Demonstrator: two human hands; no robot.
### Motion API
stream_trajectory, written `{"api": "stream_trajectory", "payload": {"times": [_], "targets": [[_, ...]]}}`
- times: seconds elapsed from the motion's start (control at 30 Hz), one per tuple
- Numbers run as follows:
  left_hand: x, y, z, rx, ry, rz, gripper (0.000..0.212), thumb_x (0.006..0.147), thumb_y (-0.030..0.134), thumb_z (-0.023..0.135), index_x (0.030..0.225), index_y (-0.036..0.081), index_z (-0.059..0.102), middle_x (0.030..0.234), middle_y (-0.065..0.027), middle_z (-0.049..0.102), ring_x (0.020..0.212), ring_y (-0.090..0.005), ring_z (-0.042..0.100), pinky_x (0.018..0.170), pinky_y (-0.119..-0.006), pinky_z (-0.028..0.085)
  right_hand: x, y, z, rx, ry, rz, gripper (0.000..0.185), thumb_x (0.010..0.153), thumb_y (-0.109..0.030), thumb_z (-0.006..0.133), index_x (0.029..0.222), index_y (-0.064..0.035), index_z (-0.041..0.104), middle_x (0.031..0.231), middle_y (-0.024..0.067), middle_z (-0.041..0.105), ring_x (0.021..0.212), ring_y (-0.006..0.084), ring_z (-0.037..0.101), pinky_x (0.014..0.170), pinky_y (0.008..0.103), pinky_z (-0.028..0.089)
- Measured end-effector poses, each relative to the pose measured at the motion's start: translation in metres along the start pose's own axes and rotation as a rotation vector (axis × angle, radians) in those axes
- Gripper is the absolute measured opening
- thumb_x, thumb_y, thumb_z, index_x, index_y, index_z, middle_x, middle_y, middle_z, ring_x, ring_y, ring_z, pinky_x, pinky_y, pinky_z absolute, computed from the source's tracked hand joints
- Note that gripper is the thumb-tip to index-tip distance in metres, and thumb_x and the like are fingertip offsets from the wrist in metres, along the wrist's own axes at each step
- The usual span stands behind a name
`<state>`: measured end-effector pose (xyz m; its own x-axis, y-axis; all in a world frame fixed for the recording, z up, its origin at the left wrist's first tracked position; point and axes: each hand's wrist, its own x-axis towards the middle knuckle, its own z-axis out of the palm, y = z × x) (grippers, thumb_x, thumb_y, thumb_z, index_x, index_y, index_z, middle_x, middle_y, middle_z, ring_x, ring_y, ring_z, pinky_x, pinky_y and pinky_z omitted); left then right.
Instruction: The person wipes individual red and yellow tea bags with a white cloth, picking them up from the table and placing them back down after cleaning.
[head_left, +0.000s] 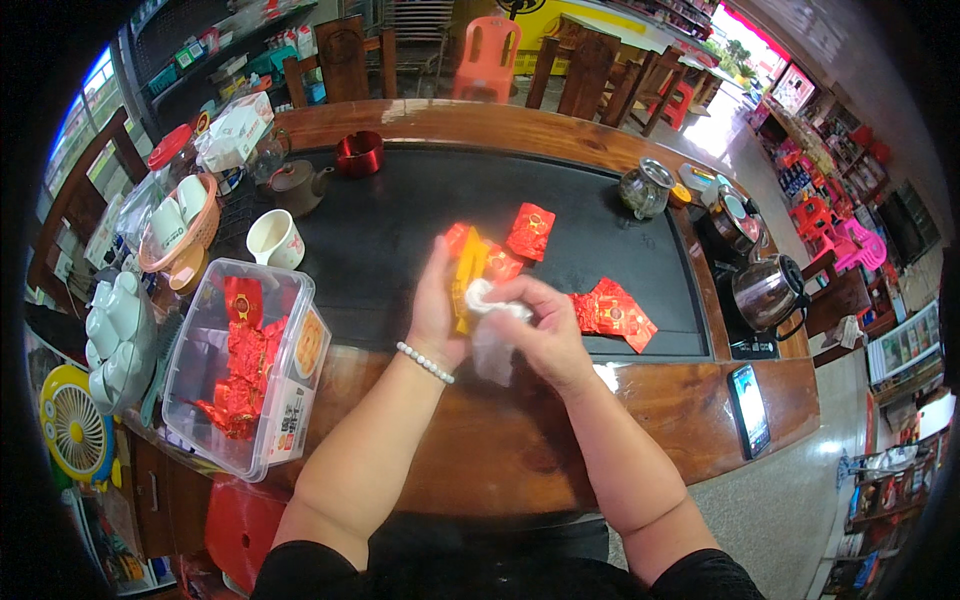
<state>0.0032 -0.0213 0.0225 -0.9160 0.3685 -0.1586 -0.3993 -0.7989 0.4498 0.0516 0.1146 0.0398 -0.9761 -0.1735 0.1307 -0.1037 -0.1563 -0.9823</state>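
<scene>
My left hand (435, 311), with a beaded bracelet at the wrist, holds a yellow packet (468, 274) on edge against its fingers. In my right hand (553, 334), a crumpled white tissue or cloth (491, 300) is pinched near that packet; its thin, pale lower part is blurred. Just behind the packet, red foil packets (502, 261) are partly hidden by my hands. One more red packet (531, 231) lies farther back on the black tea tray (420, 187). Right of my right hand, several red packets (615, 313) lie in a cluster.
A clear plastic box (174, 375) with red packets stands left of my forearm. Near it are a white cup (275, 238), a clay teapot (296, 186) and a red ashtray (360, 154). Rightward stand a glass pot (646, 187), a kettle (769, 292) and a phone (748, 411).
</scene>
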Motion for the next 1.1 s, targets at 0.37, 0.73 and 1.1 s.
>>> {"api": "stream_trajectory", "payload": {"times": [0.37,0.73,1.1], "targets": [[-0.004,-0.015,-0.004,-0.066,-0.229,-0.135,0.039,0.100,0.029,0.042,0.129,0.004,0.047,0.120,-0.0097,0.058,0.112,-0.0235,0.055,0.100,-0.040,0.042,0.007,0.009,0.007,-0.541,0.366,-0.330,0.011,0.085,-0.006,0.064,0.095,-0.0025,0.063,0.097,0.0070,0.060,0.083,0.0117,0.057,0.073,0.0253,0.046],[0.001,-0.009,-0.007,-0.125,-0.198,-0.140,0.052,0.101,0.043,0.032,0.132,0.004,0.045,0.128,-0.0147,0.055,0.118,-0.0268,0.053,0.103,-0.042,0.041,0.000,-0.011,0.022,-0.722,0.115,-0.305,0.015,0.074,-0.001,0.064,0.088,-0.0054,0.065,0.088,0.0087,0.057,0.074,0.0172,0.057,0.069,0.0267,0.047],[-0.010,-0.020,0.010,0.154,-0.076,-0.090,0.041,0.101,0.036,0.040,0.127,0.006,0.051,0.122,-0.0074,0.059,0.110,-0.0200,0.058,0.094,-0.038,0.047,0.016,0.013,-0.015,-0.493,0.548,-0.301,0.012,0.085,-0.004,0.055,0.096,-0.0010,0.059,0.090,0.0048,0.056,0.079,0.0108,0.055,0.071,0.0255,0.046]]}}
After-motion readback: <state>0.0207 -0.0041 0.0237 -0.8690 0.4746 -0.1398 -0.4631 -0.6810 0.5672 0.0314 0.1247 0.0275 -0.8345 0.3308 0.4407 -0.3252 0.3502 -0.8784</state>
